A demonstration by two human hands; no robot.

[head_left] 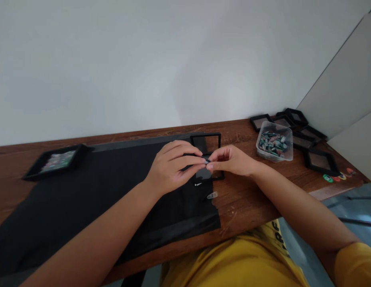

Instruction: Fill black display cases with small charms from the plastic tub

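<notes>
Above the right end of a black cloth (119, 167), my left hand (173, 164) and my right hand (228, 160) meet at the fingertips. Between them they pinch a small dark piece with a greyish face (207, 162); its kind is too small to make out. Behind and below the hands is an open black frame (220, 143) with clear panes, partly hidden by my fingers. A small clear and yellowish oval piece (212, 195) lies at the cloth's edge, and a tiny white piece (198, 184) lies just below the frame.
A clear plastic tub (288, 149) of green and reddish pieces stands at the right. Several black frames (322, 161) lie around it, with small colourful pieces (328, 178) near the table edge. Another black frame (58, 160) with pieces inside sits far left. A wall (143, 71) backs the table.
</notes>
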